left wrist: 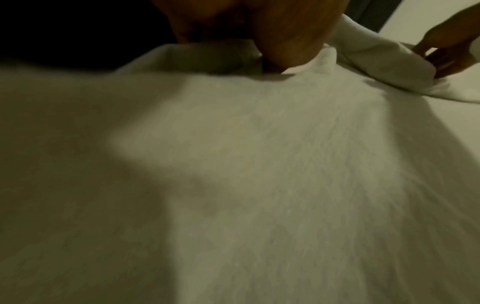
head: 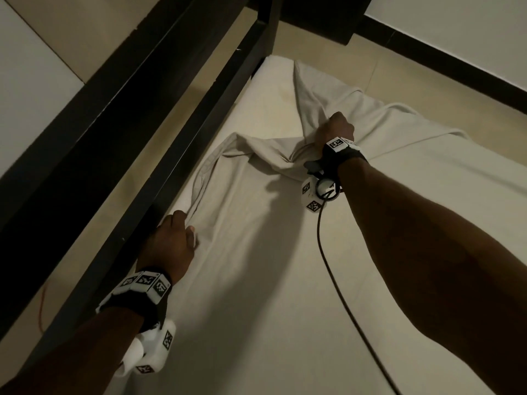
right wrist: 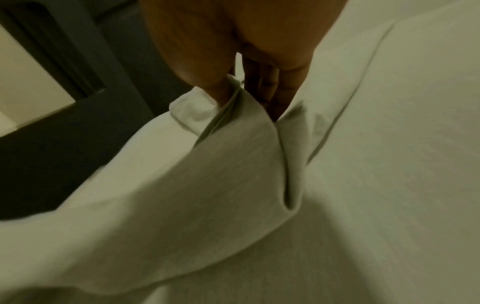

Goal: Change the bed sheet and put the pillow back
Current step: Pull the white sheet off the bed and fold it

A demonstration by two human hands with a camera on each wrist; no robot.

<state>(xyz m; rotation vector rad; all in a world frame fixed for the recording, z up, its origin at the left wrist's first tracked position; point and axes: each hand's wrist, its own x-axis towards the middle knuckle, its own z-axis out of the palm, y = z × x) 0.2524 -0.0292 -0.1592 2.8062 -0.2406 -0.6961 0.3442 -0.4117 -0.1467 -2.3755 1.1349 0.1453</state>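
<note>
the bed sheet (head: 256,195), pale and creased, lies loose on the mattress (head: 273,81) of a bed with a dark frame (head: 182,155) running along its left side. the sheet's far part is rucked up into folds, and beyond those folds a strip of bare mattress shows up to the far corner

the left hand (head: 171,243) sits at the sheet's left edge, right beside the dark frame, its fingers curled and pinching a gather of the hem; from the left wrist view the cloth bunches under the hand (left wrist: 259,30), though blur hides the fingertips themselves. the right hand (head: 338,129) is farther up the bed, near the middle, clenched round a thick twist of the sheet, with creases fanning out from the grip. the right wrist view shows the thumb and fingers (right wrist: 262,82) closed on a fold of fabric that stands up between them

both wrists wear black bands with white marker cubes, and a dark cable (head: 330,266) trails from the right wrist down across the sheet. beige floor tiles (head: 427,89) lie to the right of the bed
</note>
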